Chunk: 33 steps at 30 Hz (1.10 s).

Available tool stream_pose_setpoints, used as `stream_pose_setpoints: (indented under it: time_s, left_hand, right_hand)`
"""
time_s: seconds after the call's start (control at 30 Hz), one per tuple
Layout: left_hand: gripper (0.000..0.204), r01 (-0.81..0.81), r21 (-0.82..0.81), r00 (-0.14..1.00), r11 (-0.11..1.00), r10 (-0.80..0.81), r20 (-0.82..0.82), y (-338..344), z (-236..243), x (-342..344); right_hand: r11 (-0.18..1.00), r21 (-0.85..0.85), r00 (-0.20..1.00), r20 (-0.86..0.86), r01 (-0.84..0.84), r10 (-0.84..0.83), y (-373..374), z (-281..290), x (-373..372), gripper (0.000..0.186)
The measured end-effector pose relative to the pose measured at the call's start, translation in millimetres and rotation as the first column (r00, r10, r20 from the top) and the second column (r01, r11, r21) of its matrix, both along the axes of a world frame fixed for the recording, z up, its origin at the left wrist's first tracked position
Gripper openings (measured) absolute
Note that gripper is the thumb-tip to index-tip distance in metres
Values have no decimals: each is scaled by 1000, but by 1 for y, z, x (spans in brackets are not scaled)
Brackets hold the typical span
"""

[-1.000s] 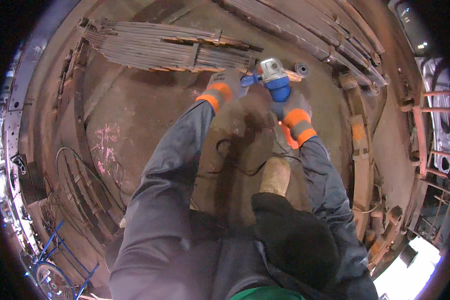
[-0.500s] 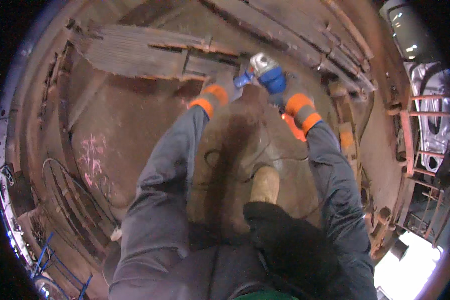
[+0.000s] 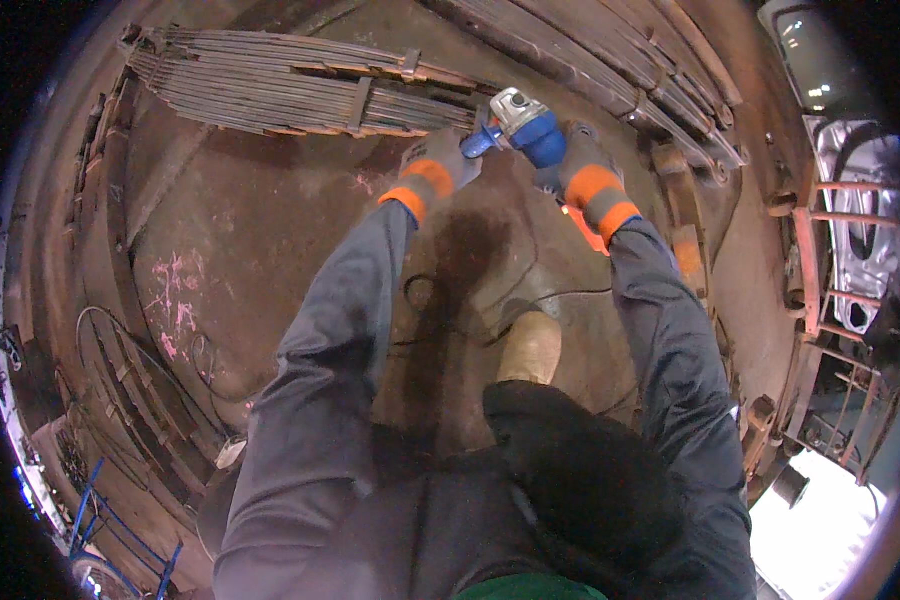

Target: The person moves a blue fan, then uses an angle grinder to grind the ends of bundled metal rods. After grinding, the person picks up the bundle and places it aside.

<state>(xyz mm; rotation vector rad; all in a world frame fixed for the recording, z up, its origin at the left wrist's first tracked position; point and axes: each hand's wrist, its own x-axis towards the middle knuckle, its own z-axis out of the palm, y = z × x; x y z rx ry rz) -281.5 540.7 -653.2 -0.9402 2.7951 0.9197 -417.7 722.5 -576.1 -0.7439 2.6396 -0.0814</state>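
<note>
A blue angle grinder (image 3: pixel 540 137) with a silver gear head is held out in front of me, beside the end of a leaf spring pack (image 3: pixel 270 85). My left hand (image 3: pixel 438 164), in a grey glove with an orange-banded cuff, is closed around the grinder's blue side handle. At the rear of the body, my right hand (image 3: pixel 587 165), gloved the same way, grips the grinder. A bright orange-red piece (image 3: pixel 583 229) shows below the right cuff; its kind is unclear. The grinder's disc cannot be made out.
More long leaf springs (image 3: pixel 610 85) lie at the far right, and curved ones (image 3: pixel 120 240) along the left. A thin cable (image 3: pixel 570 293) crosses the brown floor by my boot (image 3: pixel 531 347). An orange metal rack (image 3: pixel 808 260) stands at right, a blue metal frame (image 3: pixel 90 510) at lower left.
Both hands and the grinder have shifted slightly upward in the view, as have the leaf springs. My grip on the grinder is the same. The picture is sharper now.
</note>
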Motion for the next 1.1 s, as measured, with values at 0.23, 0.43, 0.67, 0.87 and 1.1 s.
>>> stream_pose_setpoints:
  time_s: [0.23, 0.43, 0.67, 0.87, 1.1]
  left_hand:
    - [53, -171, 157, 957, 973, 202, -207, 26, -24, -5]
    - [40, -111, 162, 976, 980, 138, -167, 43, -30, 2]
    - [33, -119, 202, 986, 972, 140, -93, 22, -6, -14]
    - [34, -103, 103, 987, 989, 115, -108, 27, -20, -6]
    - [36, -22, 8, 996, 1000, 22, -92, 23, -28, -14]
  right_hand:
    - [811, 493, 948, 208, -314, 241, -12, -51, -44, 32]
    - [1000, 15, 999, -28, 25, -25, 2, 19, 13, 57]
    - [990, -93, 989, -122, -101, 90, -16, 52, 20, 59]
    - [1000, 15, 996, -90, -26, 27, -6, 22, 11, 55]
    - [998, -3, 992, -105, 63, -63, 18, 6, 29, 63]
